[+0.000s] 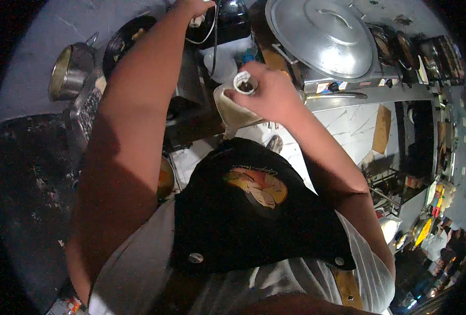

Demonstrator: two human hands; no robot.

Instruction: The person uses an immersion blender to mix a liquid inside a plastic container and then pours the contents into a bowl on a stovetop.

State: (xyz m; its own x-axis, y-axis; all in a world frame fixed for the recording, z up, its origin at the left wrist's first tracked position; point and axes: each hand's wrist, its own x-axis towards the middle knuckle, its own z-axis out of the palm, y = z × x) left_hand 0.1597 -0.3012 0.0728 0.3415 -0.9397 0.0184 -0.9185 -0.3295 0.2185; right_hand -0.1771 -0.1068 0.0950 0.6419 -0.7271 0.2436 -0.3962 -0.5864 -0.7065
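My right hand [272, 92] grips a small white container [245, 83] with its round open mouth turned up towards me. Something dark shows inside that mouth. Just below and behind the hand is a pale, round-cornered tray or tub [233, 106]. My left arm reaches far forward, and my left hand [195, 6] is cut off by the top edge of the picture. Beside it are a small white object [196, 20], perhaps a plug, and a white cord [203, 41]. Whether the hand holds them cannot be made out.
A black appliance [231, 15] stands ahead, with a translucent plastic tub [220, 65] before it. To the right, a large lidded metal pot [327, 35] sits on a stove [355, 84]. A metal saucepan [73, 71] and a dark pan [118, 43] are on the left.
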